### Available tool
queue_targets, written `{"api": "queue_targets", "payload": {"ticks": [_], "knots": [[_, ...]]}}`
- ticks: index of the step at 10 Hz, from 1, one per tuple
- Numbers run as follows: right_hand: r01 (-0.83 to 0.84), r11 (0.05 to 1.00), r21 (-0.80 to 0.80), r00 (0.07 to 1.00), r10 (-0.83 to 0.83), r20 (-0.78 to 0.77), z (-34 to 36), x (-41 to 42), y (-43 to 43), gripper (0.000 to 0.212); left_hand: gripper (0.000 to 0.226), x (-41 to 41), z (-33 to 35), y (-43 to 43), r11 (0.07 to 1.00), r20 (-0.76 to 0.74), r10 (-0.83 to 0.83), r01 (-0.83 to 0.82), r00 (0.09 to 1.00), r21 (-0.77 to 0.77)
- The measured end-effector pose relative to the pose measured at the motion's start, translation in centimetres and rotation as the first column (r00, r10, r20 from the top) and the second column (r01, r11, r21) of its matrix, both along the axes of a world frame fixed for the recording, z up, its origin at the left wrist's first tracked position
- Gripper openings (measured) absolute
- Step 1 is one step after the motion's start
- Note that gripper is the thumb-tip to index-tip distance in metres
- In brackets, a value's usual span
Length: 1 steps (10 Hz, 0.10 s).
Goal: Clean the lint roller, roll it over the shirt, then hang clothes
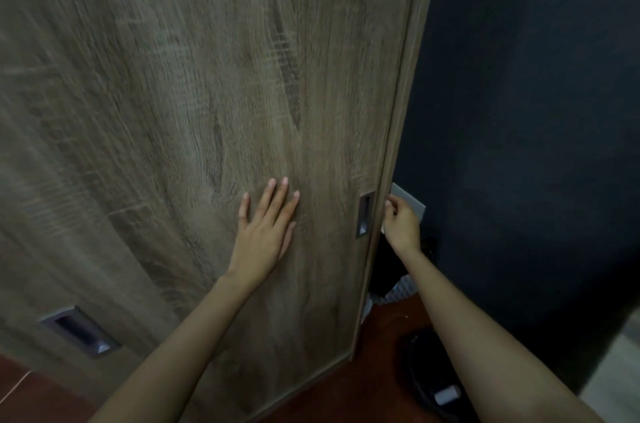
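1. The left hand [265, 225] lies flat on the grey-brown wood-grain sliding door [207, 93] in the middle of the frame, fingers straight and spread. It holds nothing.
2. The right hand [401, 225], right of centre, curls its fingers round that door's right edge, just beside the recessed grey metal handle [365, 214].
3. With fingers wrapped round the edge, a hard slide to the right could pinch them against the dark blue-black wall [519, 111] or the white wall plate [410, 202] just behind the hand.
4. Black cloth [388, 263] and pale checked cloth [398, 291] show in the gap below the right hand. These may be the clothes to hang, and a closing door could trap them.
5. No shirt is plainly visible. A small white cylinder [446, 395] on a black object at the lower right may be the lint roller, but I cannot tell.
6. The flat palm could slip on the smooth panel.
7. No brand, label or writing can be read, and the frame is blurred.
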State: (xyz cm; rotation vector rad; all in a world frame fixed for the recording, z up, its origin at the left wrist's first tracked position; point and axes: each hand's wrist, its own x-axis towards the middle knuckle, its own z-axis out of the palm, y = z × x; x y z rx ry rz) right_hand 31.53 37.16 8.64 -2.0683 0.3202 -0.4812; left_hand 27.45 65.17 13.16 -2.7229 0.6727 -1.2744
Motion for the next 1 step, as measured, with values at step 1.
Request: {"api": "queue_targets", "payload": {"ticks": [1], "knots": [[0.008,1.0,-0.015,1.0,-0.008,0.006,2.5,-1.83,-0.05,0.039,0.048,0.2,1.76,-1.85,0.988,-0.094,-0.144,0.138,0.985,-0.072]]}}
